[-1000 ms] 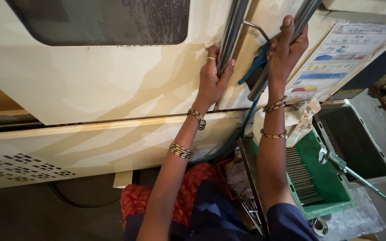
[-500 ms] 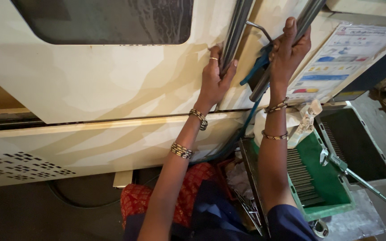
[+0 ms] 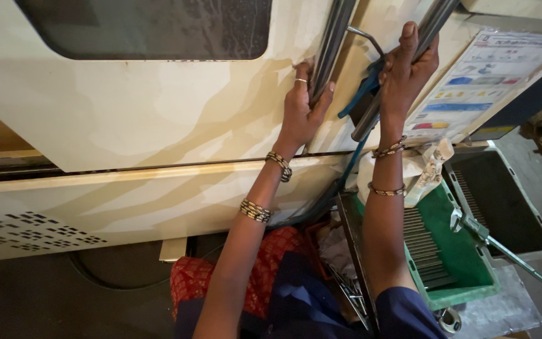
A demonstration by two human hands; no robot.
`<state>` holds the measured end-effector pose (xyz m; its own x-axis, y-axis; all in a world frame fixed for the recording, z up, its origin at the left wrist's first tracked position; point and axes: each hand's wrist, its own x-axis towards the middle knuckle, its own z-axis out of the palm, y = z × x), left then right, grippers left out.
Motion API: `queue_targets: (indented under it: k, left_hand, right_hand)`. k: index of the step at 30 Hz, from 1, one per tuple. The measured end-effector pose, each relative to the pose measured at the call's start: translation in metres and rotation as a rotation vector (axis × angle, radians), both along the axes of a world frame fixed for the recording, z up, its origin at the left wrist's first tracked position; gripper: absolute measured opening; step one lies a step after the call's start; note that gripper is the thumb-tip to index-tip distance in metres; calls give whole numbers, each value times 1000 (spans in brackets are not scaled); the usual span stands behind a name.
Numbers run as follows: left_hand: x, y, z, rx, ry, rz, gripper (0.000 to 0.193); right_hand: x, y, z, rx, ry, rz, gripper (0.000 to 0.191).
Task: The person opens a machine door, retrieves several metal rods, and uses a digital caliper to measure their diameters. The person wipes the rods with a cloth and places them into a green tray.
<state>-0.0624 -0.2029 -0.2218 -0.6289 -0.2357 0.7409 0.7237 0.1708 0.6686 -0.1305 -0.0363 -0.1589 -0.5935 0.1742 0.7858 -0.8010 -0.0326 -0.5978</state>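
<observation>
The left door handle point(image 3: 332, 47) is gripped by the left hand point(image 3: 301, 110). At three o'clock from it, the right door handle point(image 3: 431, 28) is clenched by the right hand point(image 3: 407, 69). A green crate point(image 3: 465, 263) is seen at five o'clock.

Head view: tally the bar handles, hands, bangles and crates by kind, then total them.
Steel bar handles: 2, left, right
Hands: 2, left hand, right hand
Bangles: 4
Crates: 2, green crate, dark crate
Total: 10

Two steel bar handles on the cream machine doors, both tilted toward 1 o'clock: left handle point(image 3: 332, 44) gripped by the left hand point(image 3: 302, 107), right handle point(image 3: 409, 59) by the right hand point(image 3: 409, 66).
</observation>
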Motion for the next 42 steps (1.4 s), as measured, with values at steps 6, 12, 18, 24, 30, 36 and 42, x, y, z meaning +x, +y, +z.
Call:
queue_targets:
  k: [6, 12, 18, 24, 30, 36, 42]
  left_hand:
    - [-1, -1, -4, -8, 13, 10, 54]
    - [-2, -1, -5, -25, -16, 20, 55]
    - [-1, 0, -4, 3, 18, -5, 57]
    - [1, 0, -1, -10, -10, 14, 55]
    - [3, 0, 1, -7, 14, 16, 53]
    - [2, -1, 2, -26, -25, 15, 48]
    - [2, 0, 1, -26, 10, 28, 52]
  right_hand:
    - [0, 0, -2, -7, -1, 10, 45]
    - [2, 0, -2, -23, -22, 12, 44]
    - [3, -1, -1, -38, -18, 19, 43]
    - [3, -2, -1, -39, -19, 18, 41]
    - [1, -1, -2, -41, 11, 43, 39]
    - [-2, 0, -4, -30, 10, 32, 40]
    - [-1, 1, -5, -14, 5, 7, 42]
